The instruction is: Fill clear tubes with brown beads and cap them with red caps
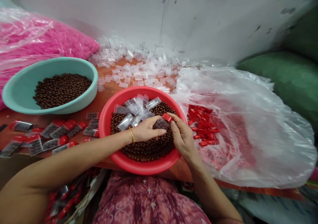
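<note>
Over a red basin (104, 124) my left hand (146, 129) grips a small clear plastic box (161, 123) filled with dark brown balls. A red cap (167, 117) sits at the box's upper right end, pinched by the fingers of my right hand (182, 134). Whether the cap is fully seated I cannot tell. Beneath both hands, brown balls (144, 152) fill the basin, and several clear boxes (135, 109) lie on top of them.
Left stands a teal basin (15, 96) of brown balls, with several filled, red-capped boxes (59, 131) before it. Clear boxes (149, 70) are heaped at the wall. Right, red caps (203, 124) spill from a plastic bag (273, 134). A pink-filled bag (49, 35) stands far left.
</note>
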Demonstrator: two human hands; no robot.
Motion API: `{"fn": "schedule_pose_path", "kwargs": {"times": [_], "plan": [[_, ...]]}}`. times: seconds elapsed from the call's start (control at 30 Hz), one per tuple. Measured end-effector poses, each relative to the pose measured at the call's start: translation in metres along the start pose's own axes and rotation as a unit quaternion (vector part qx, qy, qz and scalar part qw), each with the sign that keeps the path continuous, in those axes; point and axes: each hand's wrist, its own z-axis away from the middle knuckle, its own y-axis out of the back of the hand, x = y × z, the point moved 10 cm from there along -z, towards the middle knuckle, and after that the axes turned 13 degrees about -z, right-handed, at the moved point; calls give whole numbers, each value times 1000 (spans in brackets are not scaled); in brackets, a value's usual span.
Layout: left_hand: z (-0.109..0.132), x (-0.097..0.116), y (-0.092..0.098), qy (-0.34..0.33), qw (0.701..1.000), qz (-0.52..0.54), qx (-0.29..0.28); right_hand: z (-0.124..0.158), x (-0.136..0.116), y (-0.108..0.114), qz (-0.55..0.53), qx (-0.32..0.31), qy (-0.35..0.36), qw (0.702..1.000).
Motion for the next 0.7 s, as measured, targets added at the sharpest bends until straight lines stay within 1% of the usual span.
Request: {"fn": "schedule_pose_path", "kwargs": {"times": [0.07,0.17,0.23,0.3,0.4,0.47,0.53,0.63,0.7], "plan": [[0,1,3,-3,1000,-5,12,1,14,4,-73,30,-69,995],[-1,-1,7,5,1000,-11,29,5,32,-1,-200,39,-172,964],[-2,-3,8,6,999,-16,33,7,38,-6,-246,32,-213,945],[-2,-2,6,-3,999,-14,29,7,39,-9,-242,12,-229,943],[-2,1,4,-21,999,-3,26,4,33,-7,-184,-10,-206,961],[-2,2,5,-27,999,-3,35,0,23,-4,-129,-14,-165,978],[-3,3,8,-32,998,-6,49,-4,10,-5,-72,-35,-111,991],[-3,4,12,-35,997,-2,67,-7,-7,-11,-7,-68,-44,997],[-3,2,11,-27,997,1,67,-8,-9,-13,14,-79,-34,996]]}}
